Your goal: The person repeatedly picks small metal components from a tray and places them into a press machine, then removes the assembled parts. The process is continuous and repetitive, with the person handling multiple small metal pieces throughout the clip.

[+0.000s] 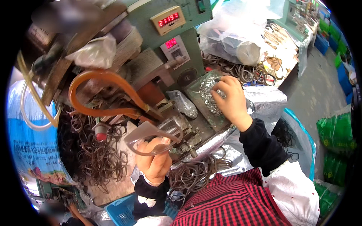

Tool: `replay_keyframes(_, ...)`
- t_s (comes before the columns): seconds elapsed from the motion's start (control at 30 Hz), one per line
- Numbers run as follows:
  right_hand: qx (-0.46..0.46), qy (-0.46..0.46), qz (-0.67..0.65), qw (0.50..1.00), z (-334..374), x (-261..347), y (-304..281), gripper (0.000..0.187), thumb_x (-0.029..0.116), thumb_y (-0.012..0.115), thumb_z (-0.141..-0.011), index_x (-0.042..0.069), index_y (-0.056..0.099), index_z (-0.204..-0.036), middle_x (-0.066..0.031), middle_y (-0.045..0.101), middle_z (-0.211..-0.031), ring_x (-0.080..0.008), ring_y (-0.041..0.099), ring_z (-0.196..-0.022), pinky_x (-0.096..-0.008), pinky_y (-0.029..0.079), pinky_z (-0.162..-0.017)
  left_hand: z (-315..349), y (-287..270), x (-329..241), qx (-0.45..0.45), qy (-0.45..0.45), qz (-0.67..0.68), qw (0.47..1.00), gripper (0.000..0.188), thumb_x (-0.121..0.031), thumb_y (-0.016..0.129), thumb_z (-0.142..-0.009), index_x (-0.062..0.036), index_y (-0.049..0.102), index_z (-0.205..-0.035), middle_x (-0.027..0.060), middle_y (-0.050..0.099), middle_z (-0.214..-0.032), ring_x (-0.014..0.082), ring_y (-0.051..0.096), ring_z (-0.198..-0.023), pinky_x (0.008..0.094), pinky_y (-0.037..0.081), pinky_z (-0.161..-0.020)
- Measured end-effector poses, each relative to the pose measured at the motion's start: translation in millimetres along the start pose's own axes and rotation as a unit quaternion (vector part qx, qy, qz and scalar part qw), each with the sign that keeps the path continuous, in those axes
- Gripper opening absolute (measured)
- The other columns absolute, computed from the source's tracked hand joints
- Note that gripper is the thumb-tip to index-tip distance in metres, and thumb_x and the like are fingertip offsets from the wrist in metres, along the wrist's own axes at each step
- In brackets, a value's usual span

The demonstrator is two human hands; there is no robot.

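My left hand is closed on a translucent brownish eyeglass frame, held up beside the metal fixture of a green bench machine. My right hand is over a heap of tiny shiny metal parts on the machine's flat plate. Its fingers are bent together in a pinch; whatever is between the tips is too small to make out. Near the fixture rests a small clear bag of metal bits.
Dark frames lie heaped on the left of the bench, near my lap and at the back. An orange hose loops above the left side. A blue basket sits low; a lined bag stands at right.
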State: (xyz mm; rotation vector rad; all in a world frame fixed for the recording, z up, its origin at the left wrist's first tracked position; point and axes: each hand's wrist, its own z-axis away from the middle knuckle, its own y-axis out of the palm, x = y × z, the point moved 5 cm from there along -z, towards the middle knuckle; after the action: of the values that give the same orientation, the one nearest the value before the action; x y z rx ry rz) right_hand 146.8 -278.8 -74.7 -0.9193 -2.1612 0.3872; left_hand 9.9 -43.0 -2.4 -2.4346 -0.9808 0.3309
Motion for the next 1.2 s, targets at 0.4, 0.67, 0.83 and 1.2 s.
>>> replay_keyframes(0.4,0.057,-0.179,0.122,0.975,-8.9,12.7,31.9,0.014,0.005,0.071,-0.074,0.004,0.068,-0.088,-0.0169,0.066,-0.114,-0.0385,0.059,-0.117,-0.0457,0.054,-0.085,13.4,-9.7,-8.4,-0.029,-0.122,0.045,0.991,0.029,0.013,0.065,-0.070,0.0004,0.068,-0.095,0.0220,0.068,-0.116,0.0304,0.069,-0.084,0.0346,0.054,-0.068)
replay_keyframes(0.67,0.021,-0.100,-0.014,0.995,-3.2,18.2,16.0,0.008,0.005,0.067,-0.085,0.001,0.067,-0.091,-0.0143,0.068,-0.093,-0.0340,0.065,-0.091,-0.0402,0.050,-0.081,72.4,-181.5,20.5,-0.107,-0.315,-0.379,0.863,0.019,0.001,0.066,-0.088,-0.0041,0.072,-0.105,0.0111,0.070,-0.104,0.0300,0.065,-0.093,0.0402,0.052,-0.082)
replay_keyframes(0.83,0.027,-0.007,-0.086,0.996,-14.0,22.6,29.5,0.009,0.005,0.065,-0.089,0.003,0.067,-0.098,-0.0148,0.069,-0.092,-0.0347,0.065,-0.086,-0.0395,0.051,-0.078,131.2,-220.3,102.8,0.045,-0.473,-0.403,0.782,0.017,-0.020,0.070,-0.088,-0.0031,0.075,-0.091,0.0142,0.072,-0.090,0.0324,0.069,-0.084,0.0384,0.053,-0.075)
replay_keyframes(1.2,0.016,0.147,-0.152,0.977,38.8,-6.3,-22.9,0.013,-0.002,0.064,-0.088,-0.001,0.069,-0.100,-0.0083,0.070,-0.091,-0.0203,0.066,-0.086,-0.0297,0.050,-0.081,194.2,-134.8,205.0,0.084,-0.556,-0.247,0.789,0.023,-0.021,0.071,-0.086,0.0014,0.069,-0.079,0.0184,0.066,-0.069,0.0325,0.066,-0.064,0.0398,0.050,-0.062)
